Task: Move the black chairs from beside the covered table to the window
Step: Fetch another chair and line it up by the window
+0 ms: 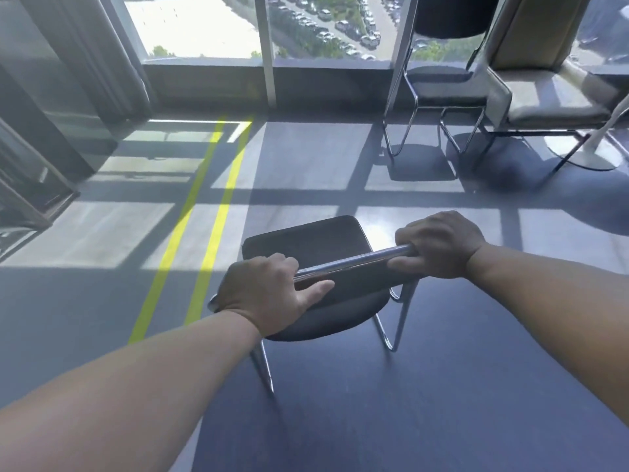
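While you have the black chair (306, 241) by its chrome top rail (354, 261) in the lower middle of the frame, treat the grip as the thing to get right. Your left hand (269, 294) has its fingers curled over the rail's left end, with the thumb laid along the backrest below. Your right hand (440, 245) is wrapped fully round the right end. Neither hand holds anything else. Whether the chair's feet are off the floor (340, 420) I cannot tell from this angle.

The window (197, 25) runs along the top of the frame. A second black chair (446, 86) already stands before it at upper right, just beside a beige chair (551, 93) and a white pedestal base (585, 155). So the job looks partly done, with this chair well short of the glass.

As I judge it, the open stretch of floor under the window, between the yellow floor lines (207, 233) and that parked chair, is the natural target. Raise both ends evenly so the rail stays level and the chrome legs (401, 315) don't drag or catch. Walk the chair up and a little right in the frame and stop short of the sill. Set all the feet down together, leaving a gap so the frames don't knock.
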Motion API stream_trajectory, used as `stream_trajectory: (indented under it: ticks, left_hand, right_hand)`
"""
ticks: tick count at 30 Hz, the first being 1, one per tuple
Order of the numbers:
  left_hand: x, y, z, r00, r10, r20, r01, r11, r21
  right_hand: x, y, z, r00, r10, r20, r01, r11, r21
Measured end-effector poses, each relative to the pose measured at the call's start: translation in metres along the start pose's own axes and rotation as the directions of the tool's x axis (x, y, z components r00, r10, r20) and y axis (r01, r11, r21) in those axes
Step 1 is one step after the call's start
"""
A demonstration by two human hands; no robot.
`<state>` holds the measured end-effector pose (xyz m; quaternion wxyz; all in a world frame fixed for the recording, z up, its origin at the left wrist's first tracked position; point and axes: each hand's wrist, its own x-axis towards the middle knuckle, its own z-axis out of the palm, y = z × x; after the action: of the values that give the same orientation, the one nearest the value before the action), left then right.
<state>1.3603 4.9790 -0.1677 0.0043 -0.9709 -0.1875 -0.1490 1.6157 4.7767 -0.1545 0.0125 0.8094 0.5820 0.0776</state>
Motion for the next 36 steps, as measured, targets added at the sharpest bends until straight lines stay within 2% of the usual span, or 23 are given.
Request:
stream_trajectory:
  ticks: [5, 9, 16, 25, 31, 36]
  left_hand:
    - [0.064, -0.074, 0.015, 0.981, 0.189, -0.031, -0.189, 0.982, 0.014]
    - [0.126, -0.135, 0.031, 0.959, 0.284, 0.004, -0.284, 0.959, 0.012]
    - [0.225, -0.217, 0.050, 0.865, 0.498, -0.063, -0.496, 0.867, 0.045]
    - [0.306, -0.266, 0.074, 0.853, 0.517, -0.071, -0.514, 0.856, 0.054]
    - [0.340, -0.258, 0.091, 0.897, 0.441, -0.027, -0.439, 0.897, 0.049]
    - [0.376, -0.233, 0.103, 0.939, 0.343, 0.025, -0.344, 0.938, 0.047]
  right_hand:
    - [0.053, -0.013, 0.004, 0.997, 0.055, 0.062, -0.057, 0.998, 0.026]
    - [0.099, -0.027, 0.008, 0.981, 0.179, 0.072, -0.182, 0.982, 0.044]
    - [0.177, -0.057, 0.016, 0.923, 0.380, 0.061, -0.385, 0.919, 0.083]
    - [0.250, -0.055, 0.028, 0.891, 0.453, 0.003, -0.452, 0.888, 0.082]
    - [0.278, -0.005, 0.037, 0.923, 0.381, -0.055, -0.382, 0.924, -0.008]
    - [0.303, 0.064, 0.051, 0.950, 0.292, -0.107, -0.297, 0.954, -0.031]
